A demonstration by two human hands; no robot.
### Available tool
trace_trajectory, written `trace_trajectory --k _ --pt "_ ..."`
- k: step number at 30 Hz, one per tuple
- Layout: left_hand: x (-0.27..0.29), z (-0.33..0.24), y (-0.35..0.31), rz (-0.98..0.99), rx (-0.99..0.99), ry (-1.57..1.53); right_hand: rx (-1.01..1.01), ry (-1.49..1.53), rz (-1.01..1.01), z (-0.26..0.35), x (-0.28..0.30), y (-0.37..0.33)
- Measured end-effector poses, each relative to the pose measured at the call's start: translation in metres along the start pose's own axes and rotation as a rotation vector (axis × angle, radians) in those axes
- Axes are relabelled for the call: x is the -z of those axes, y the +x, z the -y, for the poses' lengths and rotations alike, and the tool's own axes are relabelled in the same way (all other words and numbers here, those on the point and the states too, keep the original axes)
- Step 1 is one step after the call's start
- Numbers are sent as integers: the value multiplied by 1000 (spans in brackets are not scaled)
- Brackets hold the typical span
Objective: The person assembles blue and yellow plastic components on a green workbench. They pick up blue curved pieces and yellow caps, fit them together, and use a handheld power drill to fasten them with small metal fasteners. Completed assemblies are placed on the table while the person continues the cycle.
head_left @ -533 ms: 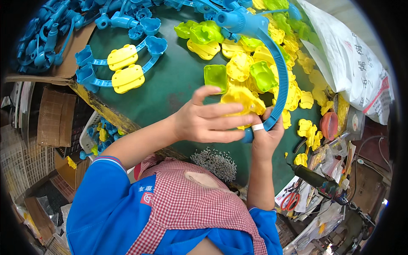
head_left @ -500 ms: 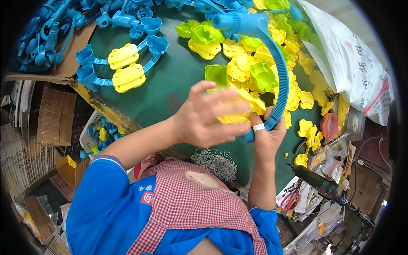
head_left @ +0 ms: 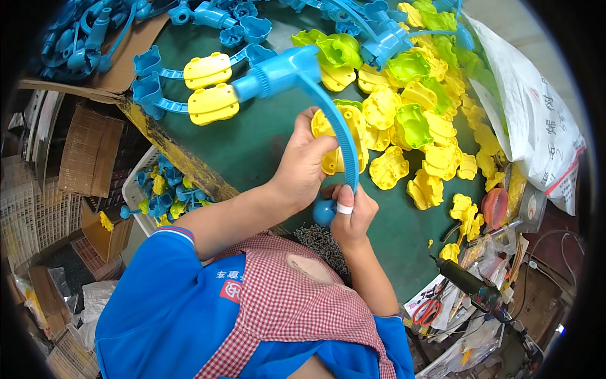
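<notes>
Near the front edge of the bench: both hands are working one blue plastic piece, right over the green top.

Left hand (head_left: 306, 165): fingers curled around a yellow shell (head_left: 338, 142), grip closed on it, pressing it up against the curved blue strip.

Right hand (head_left: 353, 215): pinching the lower end of the blue part (head_left: 297, 76), thumb and fingers together on the strip; one finger has a white band of tape on it.

Blue part: long curved strip with a chunky ribbed barrel at its far end, which is lifted off the bench and a bit blurred. Its near end has a round blue knob (head_left: 324, 213) just below the right hand.

Yellow shell: held against the inside of the curve, partly hidden by the left fingers, so can't tell if it's snapped on or just touching.

Bench (head_left: 252, 145): dark green top, yellow-edged front rim on the left side.

Shell pile (head_left: 429, 139): loads of loose yellow and lime-green shells spread over the right half, reaching the far right corner.

Finished ones (head_left: 208, 95): two blue pieces with yellow shells on, lying toward the far left.

Screws (head_left: 322, 243): small dark heap at the front edge, just under the hands.

White bag (head_left: 536, 120): along the right edge.

Crate (head_left: 161, 192): white, below the left edge, with blue and yellow bits inside.

Power screwdriver (head_left: 470, 287): dark, off the front right corner.
</notes>
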State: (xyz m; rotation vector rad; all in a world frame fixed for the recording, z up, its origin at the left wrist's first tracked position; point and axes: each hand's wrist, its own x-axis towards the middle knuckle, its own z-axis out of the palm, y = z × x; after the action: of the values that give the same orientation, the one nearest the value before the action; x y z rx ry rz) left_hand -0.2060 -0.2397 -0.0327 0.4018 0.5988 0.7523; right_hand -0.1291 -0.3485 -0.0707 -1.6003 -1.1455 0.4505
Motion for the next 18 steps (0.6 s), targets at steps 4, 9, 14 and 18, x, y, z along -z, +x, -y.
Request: trace_trajectory --k 4,9,14,18 --pt "-5 2 -6 -36 -147 111 220 -483 -49 -8 -4 13" --pt "0 -10 -21 170 -18 -317 15 114 158 13 -2 12" --pt "29 -32 -20 152 -88 62 -45 297 411 4 10 29" --pt "48 -59 -29 -50 -120 143 413 -812 225 -24 11 70"
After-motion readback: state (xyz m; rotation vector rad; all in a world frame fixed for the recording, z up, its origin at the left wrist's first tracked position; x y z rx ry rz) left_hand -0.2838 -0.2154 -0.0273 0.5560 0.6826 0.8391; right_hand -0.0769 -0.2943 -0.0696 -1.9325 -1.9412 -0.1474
